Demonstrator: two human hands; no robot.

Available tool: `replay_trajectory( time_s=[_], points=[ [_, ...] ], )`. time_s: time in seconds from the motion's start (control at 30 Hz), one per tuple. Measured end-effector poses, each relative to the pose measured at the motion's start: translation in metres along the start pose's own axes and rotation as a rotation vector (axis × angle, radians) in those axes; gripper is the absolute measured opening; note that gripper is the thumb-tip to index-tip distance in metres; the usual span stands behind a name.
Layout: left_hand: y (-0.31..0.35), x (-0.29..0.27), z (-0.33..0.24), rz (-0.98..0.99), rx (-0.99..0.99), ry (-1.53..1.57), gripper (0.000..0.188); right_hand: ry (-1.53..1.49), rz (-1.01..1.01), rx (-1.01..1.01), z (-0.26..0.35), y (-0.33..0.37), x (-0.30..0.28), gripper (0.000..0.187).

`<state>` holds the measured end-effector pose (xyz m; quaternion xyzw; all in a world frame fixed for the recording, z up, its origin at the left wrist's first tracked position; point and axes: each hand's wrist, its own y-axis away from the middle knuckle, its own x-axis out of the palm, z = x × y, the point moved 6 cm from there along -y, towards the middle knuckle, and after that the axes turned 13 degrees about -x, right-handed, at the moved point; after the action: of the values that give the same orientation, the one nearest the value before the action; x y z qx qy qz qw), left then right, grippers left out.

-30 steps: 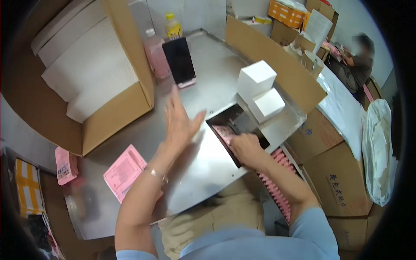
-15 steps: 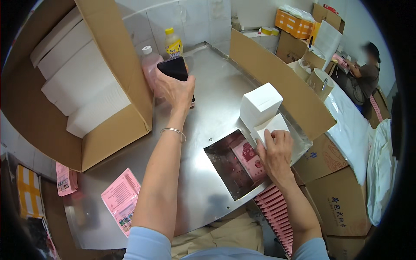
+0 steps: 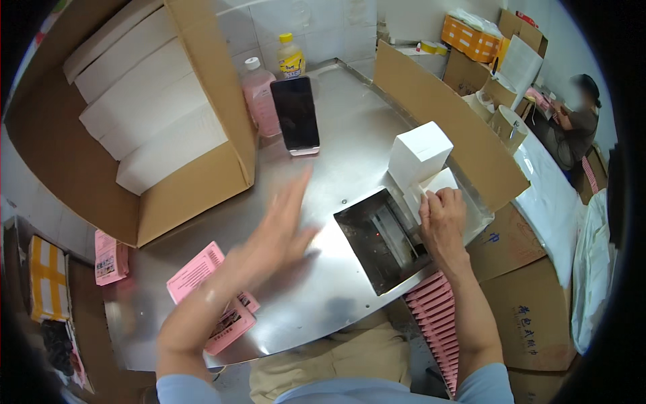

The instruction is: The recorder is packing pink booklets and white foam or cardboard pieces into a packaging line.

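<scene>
My right hand (image 3: 444,219) is closed, fingertips pinched on the edge of a low stack of white folded tissue paper (image 3: 442,179). Beside it a taller white tissue stack (image 3: 420,156) stands upright. Just left of this hand is a rectangular opening (image 3: 370,246) in the metal table, dark inside with a pale strip across it. My left hand (image 3: 279,225) hangs over the table, blurred, with fingers stretched out and nothing visible in it. Beyond its fingertips a black smartphone (image 3: 296,116) leans upright on a small stand. Pink printed packets (image 3: 232,326) lie partly under my left forearm.
A large open carton (image 3: 195,202) with white stacks fills the left. Two bottles (image 3: 261,97) stand behind the phone. A cardboard panel (image 3: 451,128) borders the table's right side. Pink ridged strips (image 3: 434,323) hang below the near edge. A person (image 3: 572,121) sits at far right.
My left hand has let go of the smartphone, which now stands alone, and has come back toward me. The pink packet visible in the opening is gone from sight. The view has shifted slightly.
</scene>
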<state>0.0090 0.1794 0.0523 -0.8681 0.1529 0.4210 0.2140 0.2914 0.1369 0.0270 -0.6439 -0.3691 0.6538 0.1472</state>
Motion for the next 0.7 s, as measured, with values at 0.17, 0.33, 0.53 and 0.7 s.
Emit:
replay_trajectory(
  time_s=[0.17, 0.33, 0.53, 0.7],
  points=[
    [0.178, -0.068, 0.022, -0.148, -0.605, -0.508, 0.066, 0.005, -0.045, -0.033, -0.002, -0.002, 0.0, 0.01],
    [0.238, -0.06, 0.049, -0.246, -0.752, -0.486, 0.016, 0.002, -0.035, -0.044, 0.002, -0.006, 0.003, 0.011],
    [0.181, -0.028, 0.004, -0.33, -0.439, -0.071, 0.01, -0.132, -0.039, 0.038, -0.016, 0.003, 0.002, 0.018],
    [0.138, 0.067, -0.063, -0.136, 0.014, 0.052, 0.033, -0.362, -0.131, -0.15, 0.056, 0.003, -0.022, 0.047]
  ],
)
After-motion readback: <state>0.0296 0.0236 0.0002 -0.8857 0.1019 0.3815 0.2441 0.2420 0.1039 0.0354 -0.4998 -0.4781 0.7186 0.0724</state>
